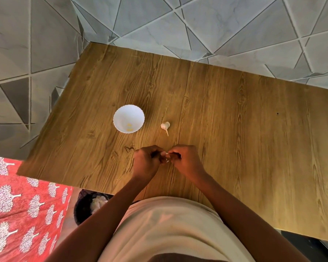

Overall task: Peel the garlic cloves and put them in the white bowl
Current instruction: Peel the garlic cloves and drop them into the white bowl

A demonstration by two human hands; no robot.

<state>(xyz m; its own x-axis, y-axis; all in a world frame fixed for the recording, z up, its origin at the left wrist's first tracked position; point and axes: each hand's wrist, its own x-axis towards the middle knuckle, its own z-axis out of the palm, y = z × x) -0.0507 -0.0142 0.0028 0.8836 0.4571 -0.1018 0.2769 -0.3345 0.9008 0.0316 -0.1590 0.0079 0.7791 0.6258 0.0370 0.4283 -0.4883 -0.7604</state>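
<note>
A white scalloped bowl (128,118) stands on the wooden table (235,129), with a couple of small yellowish peeled pieces at its bottom. To its right lies a partial garlic bulb (165,126) with its stem pointing toward me. Nearer to me, my left hand (147,160) and my right hand (186,159) meet above the table. Their fingertips pinch a small garlic clove (167,154) between them, and only a pale sliver of it shows. A thin wisp of skin hangs below the clove.
The table's left edge runs diagonally beside a grey tiled floor. A red patterned cloth (21,208) lies at the lower left. A dark bin (87,205) with white scraps sits under the table's near edge, by my left forearm.
</note>
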